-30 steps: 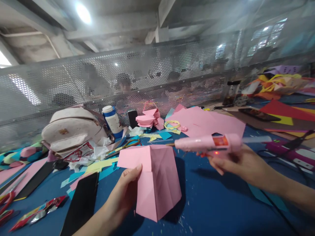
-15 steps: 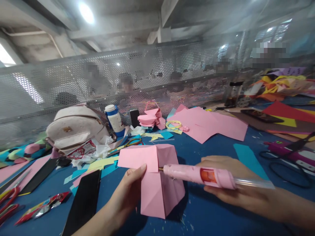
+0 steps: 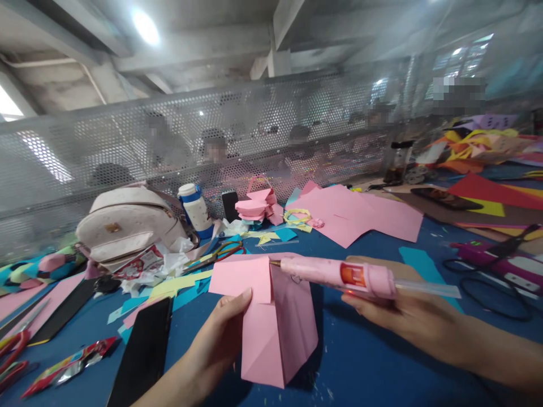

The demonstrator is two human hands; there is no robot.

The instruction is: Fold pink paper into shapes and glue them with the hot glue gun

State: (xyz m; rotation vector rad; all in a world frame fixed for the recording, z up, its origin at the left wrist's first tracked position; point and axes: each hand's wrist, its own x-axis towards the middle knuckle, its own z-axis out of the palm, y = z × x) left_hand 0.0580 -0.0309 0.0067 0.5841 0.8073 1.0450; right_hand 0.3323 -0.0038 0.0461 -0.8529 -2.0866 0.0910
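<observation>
My left hand [image 3: 218,339] pinches a folded pink paper shape [image 3: 271,322] by its left flap, thumb on top, and holds it upright on the blue table [image 3: 373,362]. My right hand [image 3: 403,316] grips a pink hot glue gun [image 3: 339,274] with a clear glue stick poking out of its back end. The gun lies level, and its metal nozzle touches the top edge of the paper's upper flap, near the middle fold.
A black phone [image 3: 142,353] lies by my left wrist. A white backpack [image 3: 127,223], a blue-capped bottle [image 3: 195,209], scissors [image 3: 220,251] and paper scraps crowd the left. Loose pink sheets [image 3: 360,215] lie behind; cables and another tool [image 3: 492,263] sit right. A mesh screen [image 3: 254,130] stands behind the table, with people beyond it.
The glue gun came down from above the table to the middle of the paper's flap, then rose along it to the top edge. My left hand kept its hold.
</observation>
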